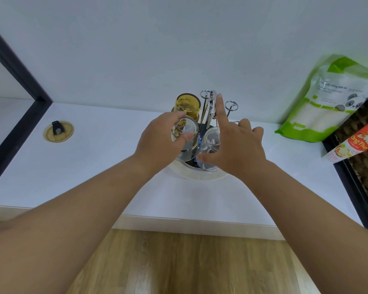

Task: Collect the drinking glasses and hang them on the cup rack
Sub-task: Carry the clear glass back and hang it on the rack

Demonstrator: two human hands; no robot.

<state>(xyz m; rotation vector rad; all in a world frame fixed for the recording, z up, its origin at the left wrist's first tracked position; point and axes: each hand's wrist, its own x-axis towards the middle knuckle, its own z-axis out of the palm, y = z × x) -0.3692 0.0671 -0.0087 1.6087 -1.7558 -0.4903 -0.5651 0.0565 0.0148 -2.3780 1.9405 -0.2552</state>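
A metal cup rack [208, 109] with ring-tipped prongs stands on a round white base [200, 177] on the white counter. An amber glass [187, 105] hangs upside down on its back left prong. My left hand [159, 139] grips a clear glass [186, 137], held upside down over the rack's left side. Another clear glass [211, 141] hangs on the front right. My right hand [236, 143] is over that glass with fingers spread, its forefinger raised along the rack's central stem. Whether it touches the glass I cannot tell.
A round amber lid [58, 131] with a black tab lies on the counter [94, 170] at left. At right stand a green and white pouch [327, 98], a red and white tube [355, 143] and a dark woven basket [361, 158]. Below is wooden floor.
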